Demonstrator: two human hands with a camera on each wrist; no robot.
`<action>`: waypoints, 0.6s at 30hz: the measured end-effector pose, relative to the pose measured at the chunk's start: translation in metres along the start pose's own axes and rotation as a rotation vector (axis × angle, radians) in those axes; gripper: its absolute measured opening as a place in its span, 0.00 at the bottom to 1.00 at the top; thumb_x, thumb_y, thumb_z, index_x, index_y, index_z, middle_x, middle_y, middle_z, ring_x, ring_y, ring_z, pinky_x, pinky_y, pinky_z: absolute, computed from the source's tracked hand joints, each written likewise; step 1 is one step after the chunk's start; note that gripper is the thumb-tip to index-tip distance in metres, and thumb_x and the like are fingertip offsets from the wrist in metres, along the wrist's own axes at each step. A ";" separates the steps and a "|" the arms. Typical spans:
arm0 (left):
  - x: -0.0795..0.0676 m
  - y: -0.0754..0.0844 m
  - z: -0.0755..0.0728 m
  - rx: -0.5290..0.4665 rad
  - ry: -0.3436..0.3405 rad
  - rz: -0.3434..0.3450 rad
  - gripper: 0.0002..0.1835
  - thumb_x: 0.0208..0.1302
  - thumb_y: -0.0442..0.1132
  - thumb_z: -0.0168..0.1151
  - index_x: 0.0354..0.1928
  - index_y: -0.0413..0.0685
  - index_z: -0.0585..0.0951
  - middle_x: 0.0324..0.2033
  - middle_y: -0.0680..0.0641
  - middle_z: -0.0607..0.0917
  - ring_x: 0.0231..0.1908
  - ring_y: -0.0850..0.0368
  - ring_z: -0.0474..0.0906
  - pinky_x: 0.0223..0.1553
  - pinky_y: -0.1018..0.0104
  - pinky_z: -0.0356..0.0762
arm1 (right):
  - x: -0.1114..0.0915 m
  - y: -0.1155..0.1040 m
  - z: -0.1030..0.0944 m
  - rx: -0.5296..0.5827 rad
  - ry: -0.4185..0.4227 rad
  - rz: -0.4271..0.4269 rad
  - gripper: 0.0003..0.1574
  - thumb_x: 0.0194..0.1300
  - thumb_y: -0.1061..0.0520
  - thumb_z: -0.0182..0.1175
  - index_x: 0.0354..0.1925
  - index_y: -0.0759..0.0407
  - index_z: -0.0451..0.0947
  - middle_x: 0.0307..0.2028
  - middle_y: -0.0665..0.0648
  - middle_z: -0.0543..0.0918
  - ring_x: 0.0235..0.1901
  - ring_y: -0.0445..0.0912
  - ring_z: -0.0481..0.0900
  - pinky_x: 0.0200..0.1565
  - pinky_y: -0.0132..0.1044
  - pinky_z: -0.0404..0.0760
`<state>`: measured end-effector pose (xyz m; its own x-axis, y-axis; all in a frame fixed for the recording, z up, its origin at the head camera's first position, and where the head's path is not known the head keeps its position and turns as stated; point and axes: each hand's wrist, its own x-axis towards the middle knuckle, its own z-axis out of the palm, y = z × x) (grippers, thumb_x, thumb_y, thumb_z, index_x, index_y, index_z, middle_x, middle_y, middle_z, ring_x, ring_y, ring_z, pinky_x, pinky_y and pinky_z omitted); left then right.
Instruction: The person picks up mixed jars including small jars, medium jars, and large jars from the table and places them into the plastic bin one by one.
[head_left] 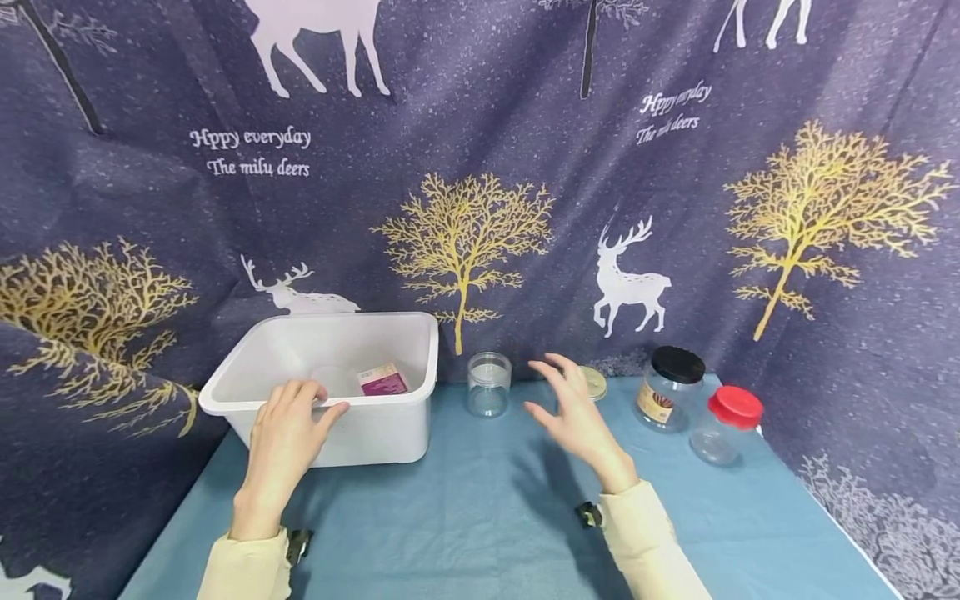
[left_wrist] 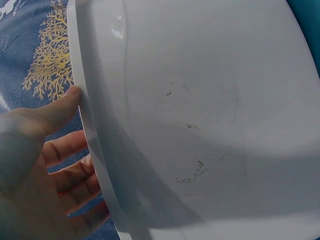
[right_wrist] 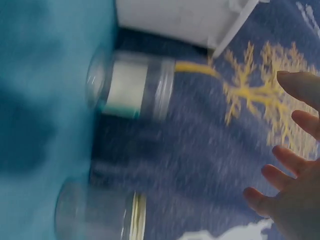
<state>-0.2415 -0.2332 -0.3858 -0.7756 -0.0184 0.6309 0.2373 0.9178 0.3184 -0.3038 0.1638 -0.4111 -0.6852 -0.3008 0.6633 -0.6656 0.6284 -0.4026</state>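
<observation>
My left hand (head_left: 288, 433) is at the front rim of a white plastic tub (head_left: 375, 433), its bent fingers over the inside and its thumb by the outer side. In the left wrist view the thumb tip meets the rim, and the fingers partly pass behind it. A small magenta-and-white box (head_left: 383, 380) lies inside the tub. My right hand (head_left: 577, 417) hovers with spread fingers, holding nothing. To its left stands a clear jar (head_left: 489, 385) with no visible lid. Partly hidden behind the hand is a jar with a gold-coloured lid (head_left: 595, 382).
Farther right are a clear jar with a black lid (head_left: 675, 367) and a clear jar with a red lid (head_left: 735, 408). All stand on a blue-covered table (head_left: 465, 533). Right behind hangs a dark patterned cloth (head_left: 480, 125).
</observation>
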 end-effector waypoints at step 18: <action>0.001 -0.001 0.002 0.007 -0.009 -0.002 0.17 0.57 0.46 0.73 0.38 0.41 0.78 0.37 0.41 0.79 0.41 0.40 0.71 0.41 0.44 0.66 | -0.027 0.077 -0.089 -0.121 0.320 0.122 0.40 0.48 0.66 0.75 0.60 0.64 0.73 0.59 0.73 0.67 0.58 0.69 0.61 0.54 0.62 0.60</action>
<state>-0.2433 -0.2331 -0.3865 -0.7813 -0.0171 0.6239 0.2315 0.9204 0.3151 -0.3103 0.2836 -0.4035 -0.6171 0.0096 0.7868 -0.5321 0.7316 -0.4262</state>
